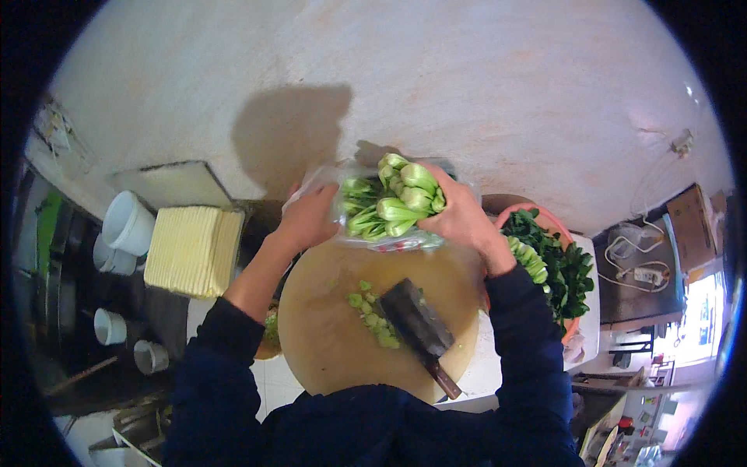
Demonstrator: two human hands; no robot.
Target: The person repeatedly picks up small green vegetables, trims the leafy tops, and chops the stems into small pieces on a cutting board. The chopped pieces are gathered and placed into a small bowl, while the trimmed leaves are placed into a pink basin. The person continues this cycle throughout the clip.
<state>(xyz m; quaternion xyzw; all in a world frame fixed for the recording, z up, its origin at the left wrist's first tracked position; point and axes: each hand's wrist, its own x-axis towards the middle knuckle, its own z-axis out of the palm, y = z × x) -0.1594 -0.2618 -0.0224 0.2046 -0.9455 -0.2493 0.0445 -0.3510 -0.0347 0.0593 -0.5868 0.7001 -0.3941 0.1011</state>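
Note:
My right hand (458, 213) grips a bunch of bok choy (411, 192), its pale green stem ends facing up. Beneath and to the left of it, more bok choy (359, 201) shows inside a clear plastic bag (379, 244). My left hand (309, 215) holds the bag's left side, its fingertips partly hidden by plastic. Nearer me, a cleaver (417, 321) with a wooden handle lies flat on a round chopping board (327, 344). Beside its blade sits a small pile of cut stem ends (373, 318).
Right of the board, a pink basin (551, 219) holds leafy greens (560, 262). A stack of pale yellow ridged sheets (187, 251) stands at left, near a white bucket (128, 225) and smaller white tubs (110, 327). The wall (408, 76) rises just behind the bag. A power strip (648, 275) lies far right.

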